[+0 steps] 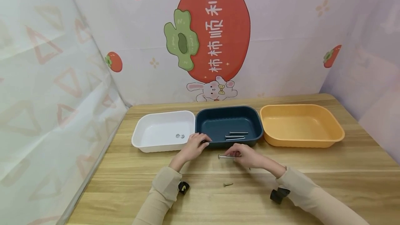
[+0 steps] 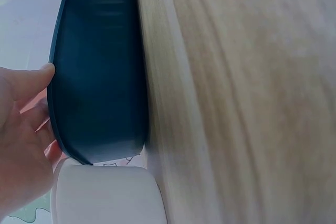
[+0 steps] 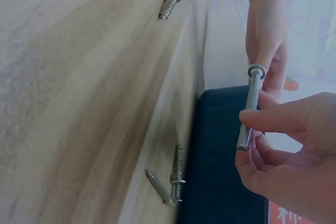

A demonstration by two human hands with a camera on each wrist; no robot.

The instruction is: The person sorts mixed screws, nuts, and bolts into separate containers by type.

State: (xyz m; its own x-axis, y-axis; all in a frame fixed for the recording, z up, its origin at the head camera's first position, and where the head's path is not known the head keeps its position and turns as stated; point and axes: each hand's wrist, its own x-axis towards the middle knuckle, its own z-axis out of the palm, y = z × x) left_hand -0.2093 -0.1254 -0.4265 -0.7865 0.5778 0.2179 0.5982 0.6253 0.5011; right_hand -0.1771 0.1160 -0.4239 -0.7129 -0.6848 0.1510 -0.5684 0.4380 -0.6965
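My right hand (image 1: 247,156) pinches a long metal bolt (image 3: 252,103) between thumb and fingers, just in front of the dark blue tray (image 1: 215,145). In the head view the bolt's head points left. Several long bolts (image 1: 236,136) lie inside that tray. My left hand (image 1: 194,146) grips the tray's rim near its front left corner, the thumb (image 2: 42,74) at the rim and the other fingers behind it. A short screw (image 1: 228,184) lies on the table between my forearms. Under my right hand lie two more screws (image 3: 177,169), mostly hidden in the head view.
To the left, a white tray (image 1: 162,147) touches the dark blue one and holds two small nuts (image 1: 180,136). A yellow tray (image 1: 303,143) stands at the right. All three line the back of the wooden table (image 1: 215,207), before a printed cloth (image 1: 268,68).
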